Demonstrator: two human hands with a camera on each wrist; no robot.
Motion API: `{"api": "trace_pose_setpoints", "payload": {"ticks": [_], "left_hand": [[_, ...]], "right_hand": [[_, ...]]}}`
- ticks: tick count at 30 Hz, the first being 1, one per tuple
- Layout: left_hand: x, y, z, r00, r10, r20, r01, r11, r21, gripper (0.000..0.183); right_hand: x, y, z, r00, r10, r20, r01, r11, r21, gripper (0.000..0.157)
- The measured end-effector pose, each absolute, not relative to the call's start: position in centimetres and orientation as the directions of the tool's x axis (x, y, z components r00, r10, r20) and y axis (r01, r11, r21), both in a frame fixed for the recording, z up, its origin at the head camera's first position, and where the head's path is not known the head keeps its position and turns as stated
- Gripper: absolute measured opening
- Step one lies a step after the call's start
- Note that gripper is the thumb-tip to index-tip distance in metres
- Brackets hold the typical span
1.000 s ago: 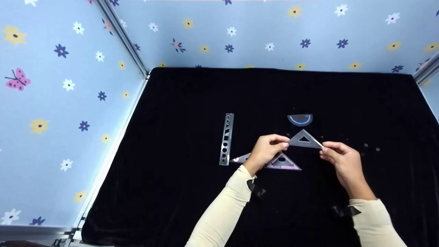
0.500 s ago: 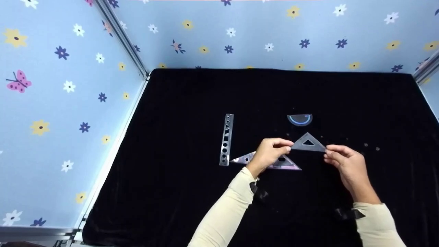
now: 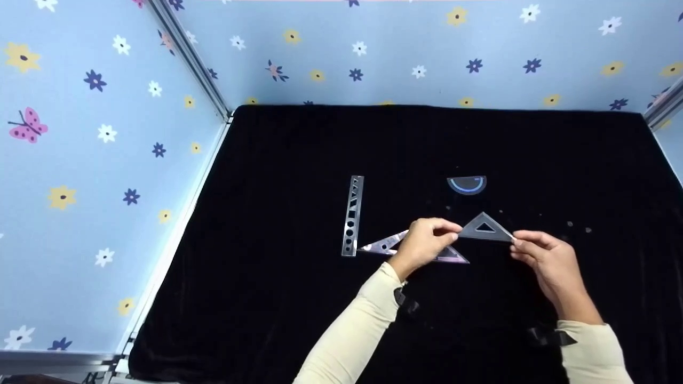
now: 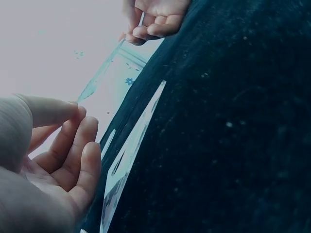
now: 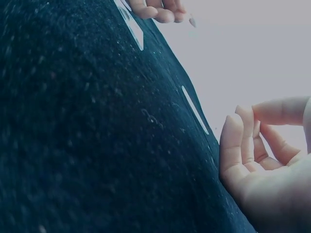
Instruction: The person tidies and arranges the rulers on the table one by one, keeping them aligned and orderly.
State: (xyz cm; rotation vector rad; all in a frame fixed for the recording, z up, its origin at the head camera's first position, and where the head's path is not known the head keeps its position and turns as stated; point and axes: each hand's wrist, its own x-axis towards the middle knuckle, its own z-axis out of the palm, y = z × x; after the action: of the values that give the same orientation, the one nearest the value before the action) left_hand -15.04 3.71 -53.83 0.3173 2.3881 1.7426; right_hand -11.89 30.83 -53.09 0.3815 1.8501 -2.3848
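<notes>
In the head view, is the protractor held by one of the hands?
No, the protractor lies on the black cloth, while the left hand and the right hand hold a clear triangle.

The raised set square [image 3: 474, 233] is clear, smoky grey. The ruler [image 3: 358, 213] to the left shares that grey, black showing through its cut-outs. The protractor [image 3: 467, 184] on the far side is clear with a bright blue arc; the flat triangular plastic [image 3: 376, 247] nearer carries mottled pink-purple. The surface [image 3: 267, 213] is plain black, dark teal in the wrist views. Pale blue walls [image 3: 331, 26] bear white, yellow and navy flowers [image 3: 62, 197], plus a pink, dark-spotted butterfly [image 3: 32, 128] at left. Sleeves [image 3: 344, 330] are cream, wrist straps [image 3: 547, 337] black.
</notes>
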Motion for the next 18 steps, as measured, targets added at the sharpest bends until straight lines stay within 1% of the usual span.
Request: {"api": "trace_pose_setpoints", "payload": {"ticks": [5,11,14,18], "left_hand": [[-14.9,4.1,-53.7,-0.958,0.286,-0.014,0.077,0.306,0.949,0.02],[-14.9,4.3,-53.8,-0.957,0.292,-0.001,0.099,0.329,0.939,0.021],[-15.3,4.5,-54.9,-0.952,0.305,0.033,0.152,0.374,0.915,0.02],[-16.1,5.1,-57.9,-0.941,0.316,0.125,0.263,0.444,0.856,0.019]], "right_hand": [[-11.9,31.4,-53.0,-0.965,0.061,-0.255,0.232,-0.252,-0.94,0.039],[-11.7,31.7,-52.9,-0.97,0.033,-0.24,0.224,-0.254,-0.941,0.033],[-11.5,32.1,-52.9,-0.969,0.021,-0.247,0.234,-0.246,-0.94,0.033],[-11.2,32.5,-53.0,-0.966,0.014,-0.257,0.246,-0.246,-0.938,0.035]]}}
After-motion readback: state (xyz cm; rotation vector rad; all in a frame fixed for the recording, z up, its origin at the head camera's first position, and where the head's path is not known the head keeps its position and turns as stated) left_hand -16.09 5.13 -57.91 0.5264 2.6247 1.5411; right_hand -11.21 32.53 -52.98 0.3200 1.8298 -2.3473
